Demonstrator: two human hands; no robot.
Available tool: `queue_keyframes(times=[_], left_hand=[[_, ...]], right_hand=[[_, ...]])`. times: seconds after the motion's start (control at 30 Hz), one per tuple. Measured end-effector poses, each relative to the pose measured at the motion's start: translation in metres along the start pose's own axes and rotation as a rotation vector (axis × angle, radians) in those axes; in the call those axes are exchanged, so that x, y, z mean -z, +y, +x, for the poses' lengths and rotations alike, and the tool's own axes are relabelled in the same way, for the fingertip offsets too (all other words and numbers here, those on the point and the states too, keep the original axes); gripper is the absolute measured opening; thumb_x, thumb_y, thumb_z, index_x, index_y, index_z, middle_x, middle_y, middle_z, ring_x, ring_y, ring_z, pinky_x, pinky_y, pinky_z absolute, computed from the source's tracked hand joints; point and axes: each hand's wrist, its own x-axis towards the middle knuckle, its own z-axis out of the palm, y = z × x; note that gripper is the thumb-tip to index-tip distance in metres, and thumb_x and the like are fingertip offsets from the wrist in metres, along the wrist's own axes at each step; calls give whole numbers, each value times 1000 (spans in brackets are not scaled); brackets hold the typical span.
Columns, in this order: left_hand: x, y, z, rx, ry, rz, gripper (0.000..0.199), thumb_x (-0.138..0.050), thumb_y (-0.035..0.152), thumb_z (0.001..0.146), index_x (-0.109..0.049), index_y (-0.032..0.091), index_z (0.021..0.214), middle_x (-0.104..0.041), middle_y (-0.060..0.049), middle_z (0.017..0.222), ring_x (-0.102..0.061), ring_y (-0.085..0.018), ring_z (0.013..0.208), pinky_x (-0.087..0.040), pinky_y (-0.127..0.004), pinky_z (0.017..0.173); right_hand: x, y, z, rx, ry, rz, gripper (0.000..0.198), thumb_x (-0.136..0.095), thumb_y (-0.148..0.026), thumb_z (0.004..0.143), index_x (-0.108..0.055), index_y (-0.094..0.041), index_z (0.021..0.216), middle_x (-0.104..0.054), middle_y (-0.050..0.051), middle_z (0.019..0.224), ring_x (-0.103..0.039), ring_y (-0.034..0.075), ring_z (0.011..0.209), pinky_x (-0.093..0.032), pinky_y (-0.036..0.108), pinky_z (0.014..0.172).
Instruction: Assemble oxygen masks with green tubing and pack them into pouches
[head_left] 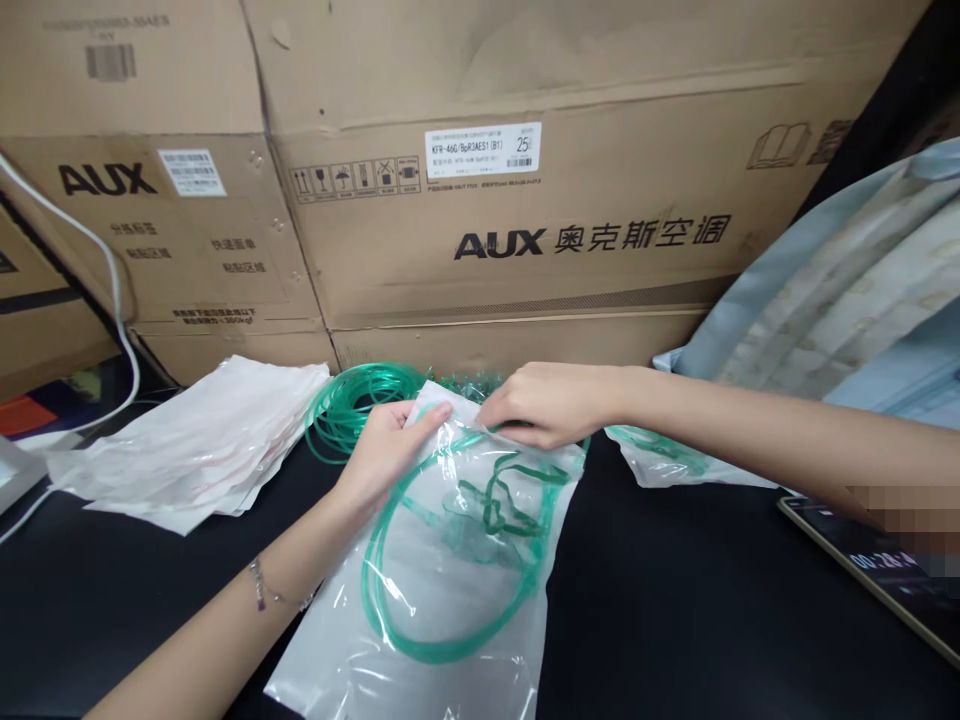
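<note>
A clear-fronted white plastic bag (450,610) is held up at a tilt in front of me. Inside it lie a coil of green tubing (439,652) and a pale green oxygen mask (472,535) with a dark green strap (504,510). My left hand (386,445) grips the bag's upper left edge, thumb on the front and fingers behind. At the upper right edge, my right hand (551,405) is closed with its fingertips pressed on the bag's mouth. Those fingertips are partly hidden.
Flat plastic bags (202,440) are stacked at left. Behind the held bag sits coiled green tubing (367,395). Another filled bag (667,455) and a phone (870,560) lie at right under my forearm. Large cardboard boxes (487,280) wall off the back of the black table (660,620).
</note>
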Motion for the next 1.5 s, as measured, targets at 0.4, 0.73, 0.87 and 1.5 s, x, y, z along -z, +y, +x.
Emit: queue_keyframes(times=[0.4, 0.73, 0.87, 1.5], left_hand=[[4, 7, -2, 9, -65, -98, 34, -61, 46, 68, -61, 13, 64, -58, -1, 59, -50, -12, 55, -37, -21, 51], [-5, 1, -5, -56, 66, -130, 33, -61, 46, 66, -55, 15, 59, -48, 3, 51, -40, -9, 46, -31, -20, 45], [-5, -1, -3, -64, 50, -123, 32, -59, 46, 68, -55, 15, 62, -48, 3, 53, -41, -9, 48, -31, -20, 47], [13, 10, 8, -164, -16, -94, 26, -60, 39, 71, -63, 14, 73, -59, 1, 66, -50, -12, 62, -39, -20, 59]], right_hand=[[-1, 7, 5, -163, 186, 655, 47, -55, -25, 78, -49, -21, 124, -57, -4, 66, -41, 6, 51, -34, 19, 52], [-1, 4, 5, -333, 159, 938, 31, -61, -29, 72, -66, -9, 94, -57, -1, 56, -42, 5, 45, -36, 19, 46], [-7, 6, 6, -295, 180, 791, 24, -59, -27, 74, -69, -9, 87, -55, -2, 55, -39, 5, 45, -32, 18, 44], [21, -11, 8, -52, 282, 377, 31, -59, -20, 77, -62, -14, 107, -59, 7, 115, -53, 18, 107, -38, 30, 95]])
